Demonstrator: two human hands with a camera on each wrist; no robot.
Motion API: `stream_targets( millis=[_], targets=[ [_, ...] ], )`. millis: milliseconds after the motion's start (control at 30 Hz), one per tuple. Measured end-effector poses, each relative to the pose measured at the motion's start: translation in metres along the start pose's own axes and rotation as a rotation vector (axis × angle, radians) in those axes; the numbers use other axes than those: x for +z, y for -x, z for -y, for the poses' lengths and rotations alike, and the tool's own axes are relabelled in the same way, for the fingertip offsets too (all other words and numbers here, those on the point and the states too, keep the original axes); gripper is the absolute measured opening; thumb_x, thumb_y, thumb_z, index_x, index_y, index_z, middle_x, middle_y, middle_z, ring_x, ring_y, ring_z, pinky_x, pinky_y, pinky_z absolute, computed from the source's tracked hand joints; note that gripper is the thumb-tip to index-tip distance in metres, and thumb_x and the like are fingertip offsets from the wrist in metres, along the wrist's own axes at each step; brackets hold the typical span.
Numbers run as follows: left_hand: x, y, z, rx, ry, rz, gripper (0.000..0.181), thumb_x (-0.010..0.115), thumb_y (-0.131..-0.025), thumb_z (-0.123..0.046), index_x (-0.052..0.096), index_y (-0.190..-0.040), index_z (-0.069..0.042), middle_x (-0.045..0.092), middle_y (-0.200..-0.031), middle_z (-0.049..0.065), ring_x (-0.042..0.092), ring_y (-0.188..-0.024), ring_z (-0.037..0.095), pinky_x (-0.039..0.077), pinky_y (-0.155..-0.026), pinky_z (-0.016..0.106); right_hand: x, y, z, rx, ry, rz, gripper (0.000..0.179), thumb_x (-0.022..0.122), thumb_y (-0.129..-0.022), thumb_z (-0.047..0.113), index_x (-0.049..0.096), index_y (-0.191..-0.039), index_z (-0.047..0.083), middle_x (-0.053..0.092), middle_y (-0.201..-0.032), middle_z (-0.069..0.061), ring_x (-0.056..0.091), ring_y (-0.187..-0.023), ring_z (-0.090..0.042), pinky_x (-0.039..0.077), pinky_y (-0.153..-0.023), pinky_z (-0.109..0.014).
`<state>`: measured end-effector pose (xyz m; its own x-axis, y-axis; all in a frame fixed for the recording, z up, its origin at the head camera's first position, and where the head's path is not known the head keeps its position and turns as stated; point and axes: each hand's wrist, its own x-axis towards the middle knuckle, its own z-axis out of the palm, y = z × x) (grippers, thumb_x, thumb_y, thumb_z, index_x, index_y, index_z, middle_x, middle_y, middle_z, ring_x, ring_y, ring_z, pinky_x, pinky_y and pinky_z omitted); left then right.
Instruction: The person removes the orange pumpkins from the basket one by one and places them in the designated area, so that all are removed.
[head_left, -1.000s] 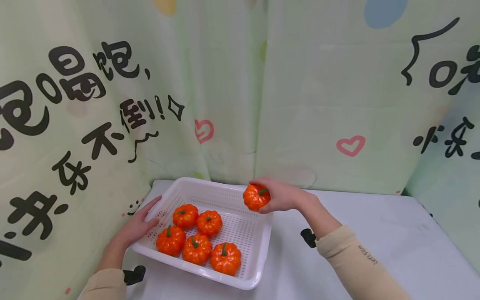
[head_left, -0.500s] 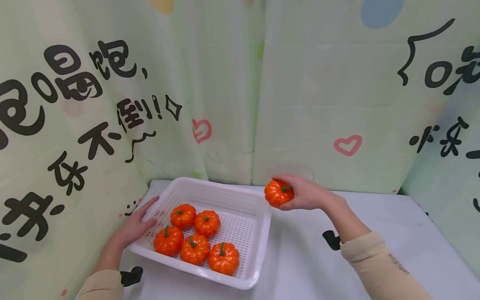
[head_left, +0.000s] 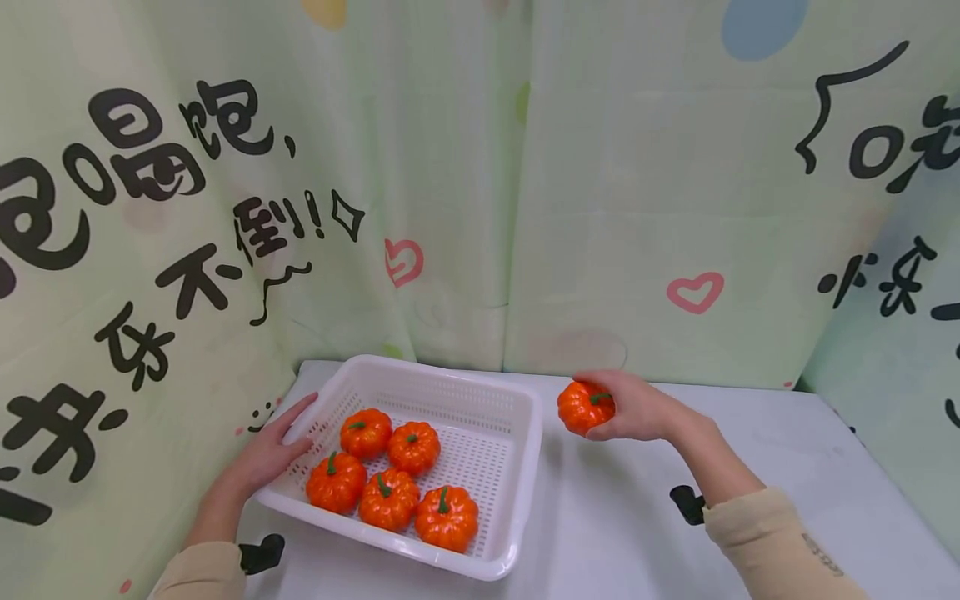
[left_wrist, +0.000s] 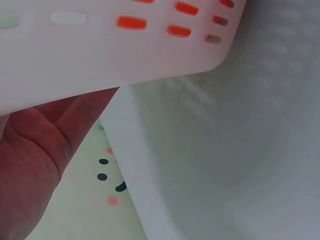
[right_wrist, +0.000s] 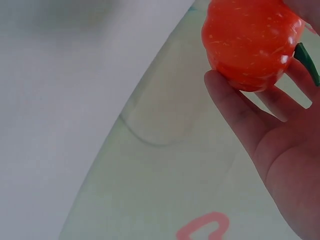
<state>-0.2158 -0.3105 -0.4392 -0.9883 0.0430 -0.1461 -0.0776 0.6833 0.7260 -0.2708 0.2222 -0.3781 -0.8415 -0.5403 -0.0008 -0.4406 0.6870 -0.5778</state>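
Observation:
A glossy orange toy pumpkin (head_left: 586,407) with a green stem is gripped in my right hand (head_left: 637,407), above the table just right of the basket. In the right wrist view, thumb and fingers spread round the pumpkin (right_wrist: 252,42). My left hand (head_left: 270,454) rests at the left rim of a white plastic basket (head_left: 450,375), fingers extended. The left wrist view shows its palm (left_wrist: 37,165), with the fingertips hidden behind the basket wall (left_wrist: 100,55). Inside the basket lie several similar pumpkins (head_left: 386,498), grouped toward its left and front.
The basket stands angled on a white table (head_left: 675,533), near its left side. A pale green printed curtain (head_left: 600,208) with dark lettering and hearts hangs behind the table and along both sides.
My right hand has carried the pumpkin rightward from above the basket's back right corner to beyond its right side, sinking slightly of late. The left hand and basket stay in place.

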Motion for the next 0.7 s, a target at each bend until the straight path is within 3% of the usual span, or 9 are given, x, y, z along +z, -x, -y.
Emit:
stream_targets(
  millis=[267,433,700],
  targets=[
    [0.0,0.001,-0.001,-0.01,0.005,0.003,0.073,0.057,-0.103,-0.03,0.018,-0.163,-0.018,0.016,-0.162,0.029,0.026,-0.14,0.056,0.047,-0.096,0.065,0.026,0.001,-0.023,0.059,0.0,0.022,0.073,0.084,-0.078,0.018,0.052,-0.142,0.001,0.059,-0.128,-0.01,0.053,-0.115,-0.033,0.054,-0.091,-0.05],
    [-0.001,0.0,0.0,-0.004,0.007,0.008,0.073,0.057,-0.103,-0.03,0.017,-0.163,-0.018,0.015,-0.162,0.029,0.024,-0.141,0.056,0.04,-0.1,0.07,0.044,0.0,-0.033,0.076,0.004,0.048,0.073,0.084,-0.077,0.018,0.053,-0.141,0.001,0.058,-0.132,-0.012,0.051,-0.121,-0.036,0.048,-0.099,-0.057],
    [-0.001,-0.002,0.002,0.01,0.011,0.009,0.073,0.058,-0.103,-0.028,0.018,-0.163,-0.017,0.017,-0.162,0.028,0.024,-0.141,0.055,0.037,-0.102,0.071,0.061,-0.003,-0.039,0.108,-0.008,0.075,0.075,0.085,-0.075,0.019,0.054,-0.141,0.003,0.058,-0.131,-0.011,0.051,-0.12,-0.035,0.049,-0.097,-0.057]
  ],
)
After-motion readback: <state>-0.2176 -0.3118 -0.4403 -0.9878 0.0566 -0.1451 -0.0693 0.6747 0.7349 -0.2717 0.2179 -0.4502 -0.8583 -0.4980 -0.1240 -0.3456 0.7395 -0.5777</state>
